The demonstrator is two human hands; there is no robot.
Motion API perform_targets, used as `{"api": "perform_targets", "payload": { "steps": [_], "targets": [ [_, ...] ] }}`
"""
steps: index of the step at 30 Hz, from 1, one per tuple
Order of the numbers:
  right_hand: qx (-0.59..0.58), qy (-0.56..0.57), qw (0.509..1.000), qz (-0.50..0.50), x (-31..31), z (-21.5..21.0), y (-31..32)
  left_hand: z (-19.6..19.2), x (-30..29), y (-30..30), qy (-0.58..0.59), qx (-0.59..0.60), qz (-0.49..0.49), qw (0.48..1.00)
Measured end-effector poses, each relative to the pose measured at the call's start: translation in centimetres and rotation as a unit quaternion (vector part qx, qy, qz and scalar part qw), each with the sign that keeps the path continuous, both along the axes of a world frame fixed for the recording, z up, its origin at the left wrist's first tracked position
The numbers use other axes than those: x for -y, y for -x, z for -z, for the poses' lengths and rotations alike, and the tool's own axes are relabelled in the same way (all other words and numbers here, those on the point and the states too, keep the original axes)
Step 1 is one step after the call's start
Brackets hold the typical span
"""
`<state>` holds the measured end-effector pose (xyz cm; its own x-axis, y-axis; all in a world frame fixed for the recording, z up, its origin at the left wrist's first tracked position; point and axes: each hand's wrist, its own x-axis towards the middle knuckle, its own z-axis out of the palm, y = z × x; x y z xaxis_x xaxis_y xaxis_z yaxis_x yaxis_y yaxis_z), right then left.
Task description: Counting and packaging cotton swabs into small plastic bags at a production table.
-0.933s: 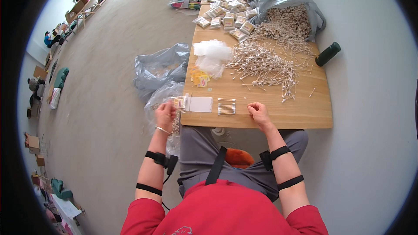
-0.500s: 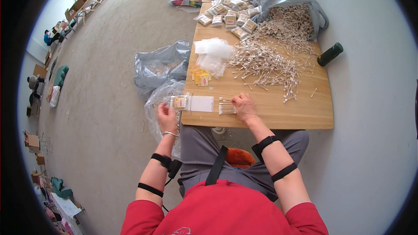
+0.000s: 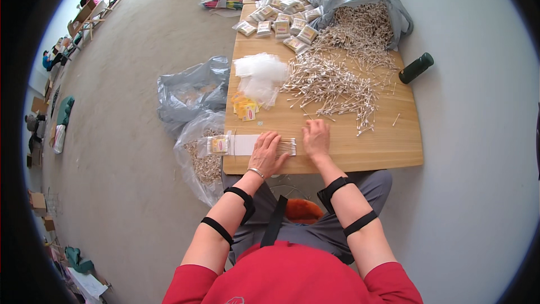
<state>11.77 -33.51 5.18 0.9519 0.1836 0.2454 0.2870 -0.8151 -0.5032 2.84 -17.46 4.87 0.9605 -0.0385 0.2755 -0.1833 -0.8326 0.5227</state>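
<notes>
Now swab row between both hands.

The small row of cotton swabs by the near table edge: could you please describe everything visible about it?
The row of cotton swabs lies flat on the wooden table near its front edge: thin pale sticks with white tips, side by side. The left hand rests on its left part; the right hand lies flat just to its right. A white sheet adjoins it.
</notes>
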Motion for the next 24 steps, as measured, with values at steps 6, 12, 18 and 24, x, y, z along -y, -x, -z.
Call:
{"api": "perform_targets", "payload": {
  "steps": [6, 12, 18, 24],
  "targets": [
    [-0.049, 0.011, 0.995, 0.081, 0.8, 0.7, -3.7, 0.6, 0.0, -0.4, 0.019, 0.025, 0.002, 1.000],
    [-0.085, 0.014, 0.996, -0.030, -0.6, 0.3, -2.4, 0.5, 0.0, -0.3, 0.062, 0.030, -0.034, 0.997],
    [-0.069, 0.020, 0.989, -0.128, -1.5, -0.1, 0.2, 0.6, -0.1, -0.2, 0.035, 0.033, -0.037, 0.998],
    [-0.011, -0.092, 0.995, -0.022, -1.3, 0.6, 2.5, 0.6, 0.0, -0.4, 0.062, 0.020, -0.030, 0.997]
  ]
}}
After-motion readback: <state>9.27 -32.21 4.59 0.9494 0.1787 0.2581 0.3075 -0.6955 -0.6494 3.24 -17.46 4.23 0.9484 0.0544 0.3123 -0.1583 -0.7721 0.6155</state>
